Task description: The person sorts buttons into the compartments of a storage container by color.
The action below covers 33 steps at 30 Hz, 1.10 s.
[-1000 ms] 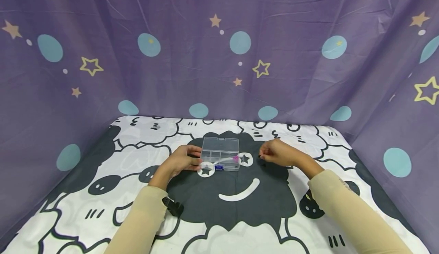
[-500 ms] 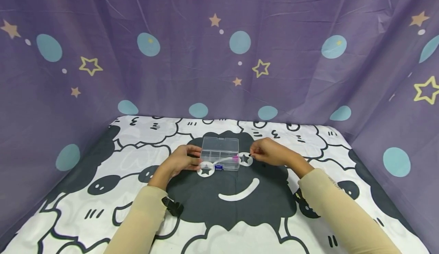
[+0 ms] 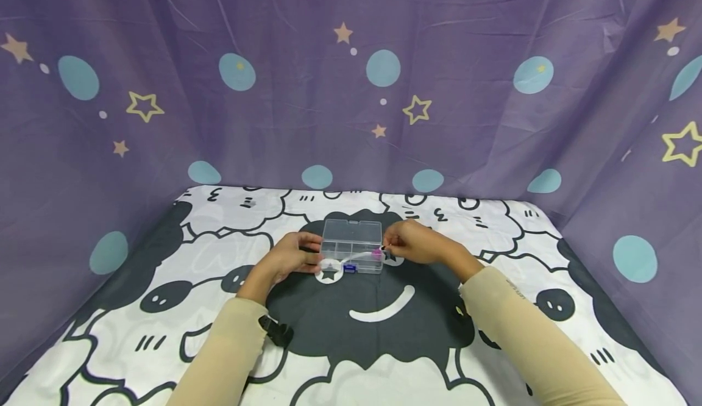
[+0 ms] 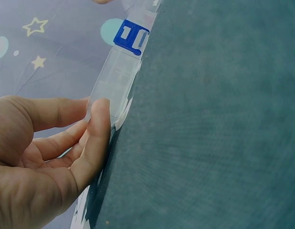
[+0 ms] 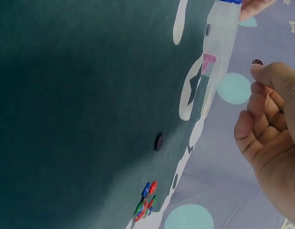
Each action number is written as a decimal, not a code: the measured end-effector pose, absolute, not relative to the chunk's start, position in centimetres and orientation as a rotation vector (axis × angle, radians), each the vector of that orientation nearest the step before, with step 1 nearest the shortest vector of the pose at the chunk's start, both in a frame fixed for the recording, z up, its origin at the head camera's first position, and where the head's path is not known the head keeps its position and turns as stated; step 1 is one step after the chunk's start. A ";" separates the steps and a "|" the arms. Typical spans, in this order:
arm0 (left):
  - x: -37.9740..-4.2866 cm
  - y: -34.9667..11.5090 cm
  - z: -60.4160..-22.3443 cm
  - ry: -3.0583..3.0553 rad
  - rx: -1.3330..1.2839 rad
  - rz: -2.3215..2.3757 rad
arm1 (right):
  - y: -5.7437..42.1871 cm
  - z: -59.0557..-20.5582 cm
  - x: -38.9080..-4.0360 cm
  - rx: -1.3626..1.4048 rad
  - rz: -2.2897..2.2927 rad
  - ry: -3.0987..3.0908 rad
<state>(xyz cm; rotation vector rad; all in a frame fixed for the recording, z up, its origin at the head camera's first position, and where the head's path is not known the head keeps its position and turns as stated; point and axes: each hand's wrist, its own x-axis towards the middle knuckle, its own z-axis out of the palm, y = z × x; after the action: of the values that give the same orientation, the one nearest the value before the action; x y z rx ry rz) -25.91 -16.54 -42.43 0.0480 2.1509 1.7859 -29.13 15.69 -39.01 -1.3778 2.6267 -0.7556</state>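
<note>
A clear plastic compartment box [image 3: 364,267] with a blue latch [image 4: 131,37] sits on the cloth, its lid [image 3: 352,230] raised at the back. My left hand [image 3: 292,252] grips the box's left end, thumb and fingers at the corner in the left wrist view. Between thumb and fingertips, my right hand [image 3: 412,241] pinches a small dark button [image 5: 257,62], close to the box's right end and over its edge in the head view. Something pink [image 5: 209,62] lies in the right part of the box.
In the right wrist view, another dark button [image 5: 159,141] lies on the cloth, with a cluster of small red, blue and green pieces [image 5: 145,201] farther off. A cartoon-print cloth [image 3: 373,327] covers the table, and a purple curtain [image 3: 307,131] hangs behind it.
My right hand has moved left across the cloth to the box's right end, carrying the dark button. The left hand and the box have stayed put.
</note>
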 end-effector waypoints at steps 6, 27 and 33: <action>-25.9 -16.6 -42.4 2.151 0.047 1.786 | 15.0 -39.4 -29.0 -1.385 -0.748 2.620; -25.9 -16.5 -42.4 2.161 0.048 1.780 | 15.9 -40.1 -28.6 -1.393 -0.709 2.679; -25.9 -16.5 -42.3 2.160 0.044 1.779 | 17.5 -40.2 -28.6 -1.346 -0.736 2.711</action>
<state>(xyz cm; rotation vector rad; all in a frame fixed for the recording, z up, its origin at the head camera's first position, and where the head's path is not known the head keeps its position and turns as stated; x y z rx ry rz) -25.88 -16.53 -42.34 0.0443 2.1604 1.7792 -28.61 17.54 -40.25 -1.3464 2.7113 -0.7358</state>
